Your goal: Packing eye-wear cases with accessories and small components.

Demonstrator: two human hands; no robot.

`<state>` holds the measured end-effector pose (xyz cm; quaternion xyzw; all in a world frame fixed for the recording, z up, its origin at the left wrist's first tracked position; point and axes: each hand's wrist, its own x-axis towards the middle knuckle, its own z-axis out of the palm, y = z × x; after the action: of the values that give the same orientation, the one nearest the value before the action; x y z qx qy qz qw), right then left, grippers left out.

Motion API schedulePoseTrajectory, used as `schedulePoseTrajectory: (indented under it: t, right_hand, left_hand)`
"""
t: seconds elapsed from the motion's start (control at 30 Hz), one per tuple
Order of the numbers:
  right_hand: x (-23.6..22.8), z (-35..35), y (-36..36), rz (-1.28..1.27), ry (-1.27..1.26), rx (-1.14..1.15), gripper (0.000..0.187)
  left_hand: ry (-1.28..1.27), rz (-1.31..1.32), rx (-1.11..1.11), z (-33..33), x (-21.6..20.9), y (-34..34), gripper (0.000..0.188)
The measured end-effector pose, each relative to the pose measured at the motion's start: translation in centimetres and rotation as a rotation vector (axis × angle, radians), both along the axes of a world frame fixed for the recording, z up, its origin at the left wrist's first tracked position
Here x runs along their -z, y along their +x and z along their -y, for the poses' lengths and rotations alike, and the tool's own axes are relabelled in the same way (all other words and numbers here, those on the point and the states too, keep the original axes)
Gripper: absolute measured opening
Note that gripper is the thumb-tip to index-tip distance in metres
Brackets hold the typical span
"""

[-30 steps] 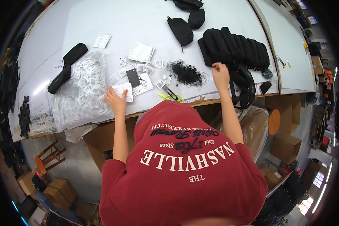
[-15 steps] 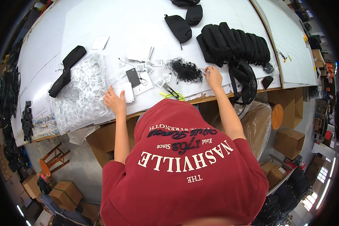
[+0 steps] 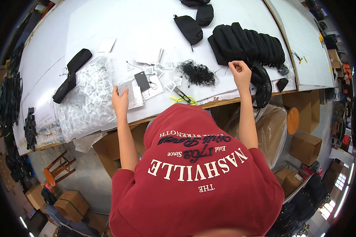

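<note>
My right hand (image 3: 241, 74) is raised at the right of a tangled heap of black cord loops (image 3: 195, 73). Its thumb and fingers pinch a thin black cord that trails toward the heap. On the left, my left hand (image 3: 120, 102) grips a white printed card (image 3: 125, 87) between thumb and fingers, its lower part hidden. Beside it lie more white printed cards (image 3: 136, 98) and a dark grey tag (image 3: 142, 81) with a black cord. Small white labels (image 3: 149, 70) are scattered behind these. Snips with yellow-green handles (image 3: 184, 97) lie near the table's front edge.
A clear bag packed with white labels (image 3: 89, 96) spreads left of my left hand, with black pouches (image 3: 72, 75) on its far side. A row of black pouches (image 3: 247, 45) lies at the right, more pouches (image 3: 188, 30) farther back. Cardboard boxes (image 3: 305, 148) stand below the table (image 3: 130, 27).
My right hand has lifted from the heap and moved right, drawing out a cord. My left hand has gone from lying spread over the cards to gripping one.
</note>
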<state>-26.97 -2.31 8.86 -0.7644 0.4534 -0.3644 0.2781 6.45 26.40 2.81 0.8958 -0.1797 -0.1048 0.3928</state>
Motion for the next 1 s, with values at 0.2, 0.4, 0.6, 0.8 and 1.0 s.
schedulePoseTrajectory:
  t: [0.2,0.4,0.6,0.8,1.0]
  right_hand:
    - [-3.1,-1.2,1.0,0.069,-0.060,-0.013,0.012]
    - [-3.0,-1.4,1.7,0.310,0.141,-0.007,0.011]
    - [-3.6,-2.0,2.3,0.672,0.477,-0.041,0.007]
    - [0.5,-1.0,0.2,0.802,0.779,0.000,0.010]
    - [4.5,-1.0,-3.8,1.025,0.989,0.132,0.024]
  left_hand:
    - [-0.321,-0.340,0.193,2.3,-4.9,-2.3,0.035]
    - [-0.512,-0.576,0.338,3.6,-6.6,-5.3,0.018]
    - [-0.458,-0.688,0.409,4.0,-6.8,-6.3,0.021]
    - [-0.431,-0.704,0.439,4.3,-7.6,-7.0,0.031]
    - [-0.356,-0.779,0.491,4.2,-7.0,-7.1,0.037]
